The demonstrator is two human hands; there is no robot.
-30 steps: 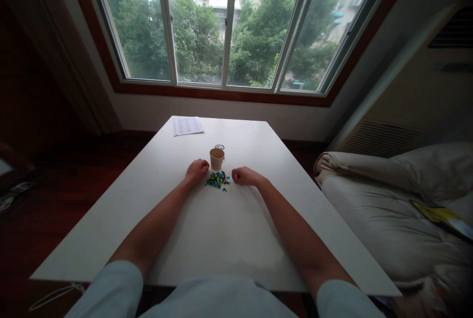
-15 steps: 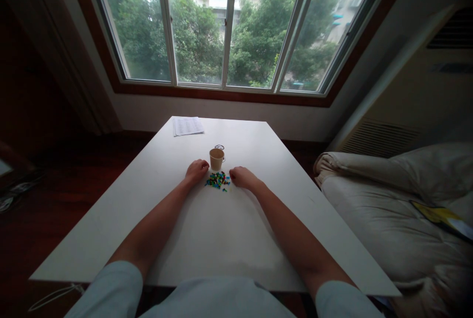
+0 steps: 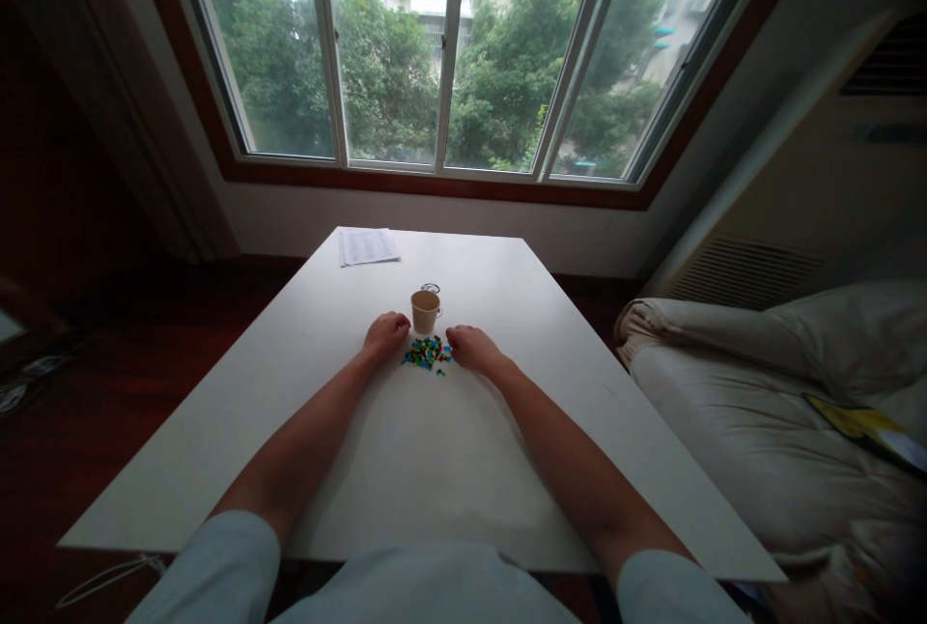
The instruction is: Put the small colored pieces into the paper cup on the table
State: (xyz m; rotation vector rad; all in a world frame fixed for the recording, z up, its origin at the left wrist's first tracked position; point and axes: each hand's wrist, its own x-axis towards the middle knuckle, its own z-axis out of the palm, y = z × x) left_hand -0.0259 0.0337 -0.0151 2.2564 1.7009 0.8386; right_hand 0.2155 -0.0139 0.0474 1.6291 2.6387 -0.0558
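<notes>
A small tan paper cup (image 3: 424, 311) stands upright on the white table (image 3: 449, 469), its mouth facing up. Just in front of it lies a loose pile of small, multicoloured pieces (image 3: 426, 353), mostly blue, green and yellow, too tiny to identify. To the cup's left rests my left hand (image 3: 386, 334), fingers curled closed beside the cup and the pile. My right hand (image 3: 470, 346) is at the pile's right edge with its fingers bent together. Whatever either hand holds, if anything, is too small or hidden.
Behind the cup lies a dark, thin loop-like object (image 3: 430, 287). Printed papers (image 3: 369, 246) sit at the table's far left corner. A beige sofa (image 3: 724, 411) stands along the right side, and a window (image 3: 441, 54) is beyond the table.
My right hand has shifted slightly to the left, closer to the pile and cup. My left hand and the cup stay practically where they were.
</notes>
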